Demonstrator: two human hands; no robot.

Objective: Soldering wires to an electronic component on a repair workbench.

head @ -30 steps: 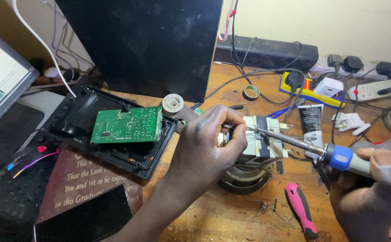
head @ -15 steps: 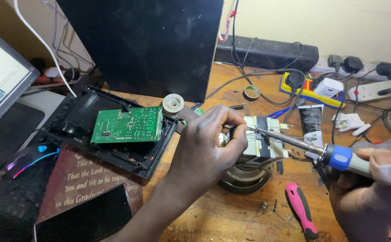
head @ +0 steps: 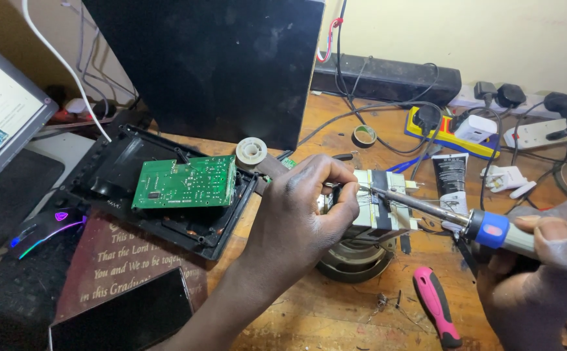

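The left hand [head: 303,214] hides the transformer's [head: 377,211] left half.

A wooden table [head: 335,312] with a worn, scratched top carries everything. At the left of the frame a black plastic case [head: 108,175] lies open on it, and below it a dark red plaque [head: 114,266] and a computer mouse [head: 43,227]. At the lower right lies a pink-handled screwdriver [head: 436,305]. In the upper right are a roll of tape [head: 364,136], a black tube [head: 451,175] and a white power strip [head: 537,133]. A long black speaker bar [head: 387,79] rests along the back edge.
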